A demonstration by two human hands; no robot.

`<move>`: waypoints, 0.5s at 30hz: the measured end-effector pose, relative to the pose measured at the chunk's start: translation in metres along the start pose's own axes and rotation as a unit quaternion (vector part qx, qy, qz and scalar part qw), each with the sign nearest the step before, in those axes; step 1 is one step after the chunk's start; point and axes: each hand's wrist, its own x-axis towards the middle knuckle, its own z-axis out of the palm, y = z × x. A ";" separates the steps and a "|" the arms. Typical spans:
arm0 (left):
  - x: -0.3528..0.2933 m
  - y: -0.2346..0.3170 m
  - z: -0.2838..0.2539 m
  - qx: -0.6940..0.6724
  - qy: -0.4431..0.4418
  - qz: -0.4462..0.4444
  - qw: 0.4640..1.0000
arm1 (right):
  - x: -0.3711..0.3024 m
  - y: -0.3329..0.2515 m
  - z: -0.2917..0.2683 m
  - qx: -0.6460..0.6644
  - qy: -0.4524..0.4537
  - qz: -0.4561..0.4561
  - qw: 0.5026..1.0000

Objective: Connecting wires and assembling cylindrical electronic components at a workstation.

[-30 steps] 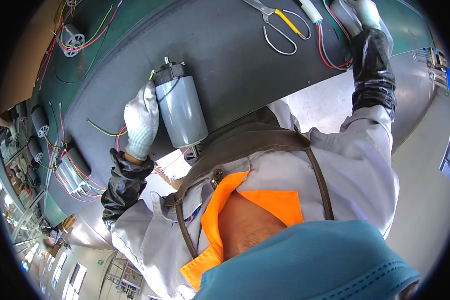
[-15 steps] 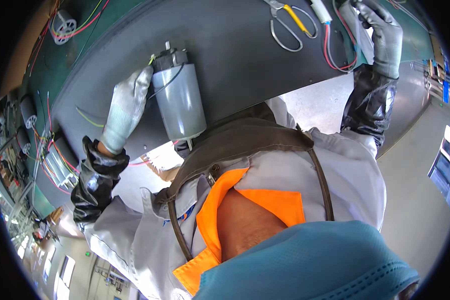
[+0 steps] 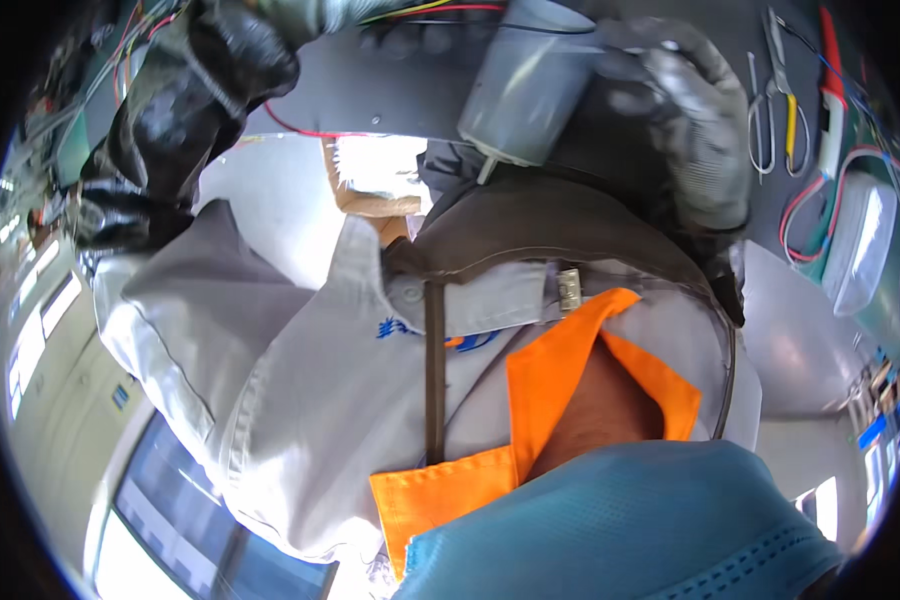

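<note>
A grey cylindrical motor [image 3: 530,85] stands tilted on the dark work surface, its short rod end toward me; its far end is cut off by the top edge. My right hand [image 3: 705,130], in a grey-white glove, is just right of the motor, fingers bent toward it. Motion blur hides whether they touch or grip anything. My left hand [image 3: 348,12], gloved under a black sleeve, reaches to the top edge, where its fingers pass out of view. Beside it, yellow and red wires [image 3: 450,8] run toward the motor.
Scissors [image 3: 792,140] with a yellow-marked handle lie right of my right hand. Beyond them are a red-and-white tool [image 3: 830,110], red and grey leads [image 3: 795,225] and a translucent white box [image 3: 860,245]. A red wire [image 3: 305,130] runs along the near edge at left.
My right hand has left the white box at the right and come beside the motor. My left hand now reaches to the top edge. The view has shifted, and the motor appears higher and tilted.
</note>
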 end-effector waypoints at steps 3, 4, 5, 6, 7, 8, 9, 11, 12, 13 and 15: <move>-0.009 -0.004 -0.001 -0.017 0.013 -0.094 0.995 | 0.010 0.031 0.036 -0.286 0.050 -0.257 0.922; -0.014 -0.008 -0.002 -0.023 0.016 -0.098 0.995 | 0.013 0.037 0.042 -0.413 0.078 -0.380 0.824; -0.019 -0.013 -0.001 -0.064 0.004 -0.056 0.996 | 0.016 0.034 0.045 -0.465 0.052 -0.435 0.769; -0.022 -0.019 -0.001 -0.104 -0.009 -0.012 0.995 | 0.020 0.030 0.045 -0.513 0.026 -0.487 0.706; -0.024 -0.029 0.002 -0.143 -0.006 0.055 0.988 | 0.021 0.030 0.046 -0.511 0.021 -0.487 0.708; -0.026 -0.037 0.005 -0.146 -0.004 0.053 0.988 | 0.023 0.030 0.046 -0.549 -0.002 -0.480 0.684; -0.027 -0.043 0.009 -0.153 0.038 0.100 0.982 | 0.024 0.030 0.047 -0.586 -0.023 -0.471 0.658; -0.007 -0.079 0.014 -0.142 0.060 0.272 0.950 | 0.023 0.027 0.053 -0.620 -0.041 -0.450 0.642; -0.006 -0.074 0.019 -0.142 0.056 0.272 0.950 | 0.023 0.025 0.056 -0.652 -0.053 -0.425 0.626; -0.005 -0.066 0.028 -0.181 0.100 0.210 0.956 | 0.026 0.020 0.059 -0.653 -0.051 -0.423 0.627; -0.002 -0.069 0.029 0.021 0.208 0.316 0.926 | 0.034 0.006 0.071 -0.543 -0.075 -0.450 0.705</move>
